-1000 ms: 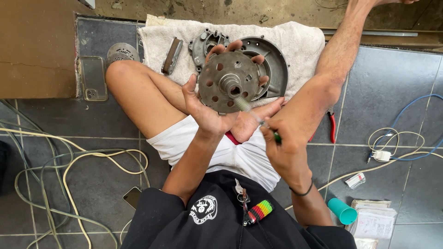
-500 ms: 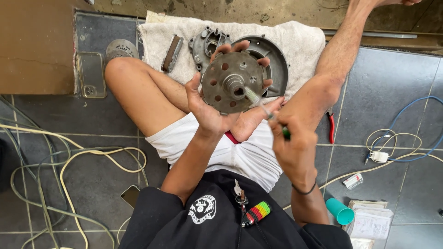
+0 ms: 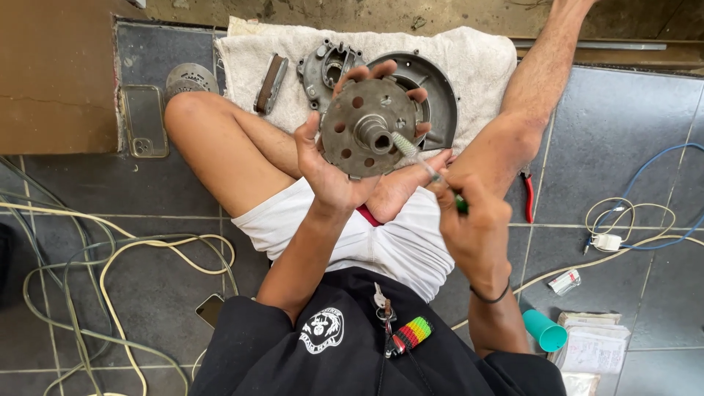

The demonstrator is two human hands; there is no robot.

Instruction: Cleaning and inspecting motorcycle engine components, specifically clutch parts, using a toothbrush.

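Observation:
My left hand grips a round grey metal disc with several holes and a central hub, fingers curled over its far rim. It is held upright above my crossed legs. My right hand is closed on a thin green-handled brush, whose pale bristled tip points into the disc's hub. I sit on the tiled floor with bare legs spread.
A white towel behind the disc carries a round dark metal cover, a cast housing and a narrow bar. A phone lies left. Red pliers, a teal cup, papers and loose cables surround me.
The brush tip has moved up from below the disc to its central hub. The disc stays held in my left hand, slightly raised.

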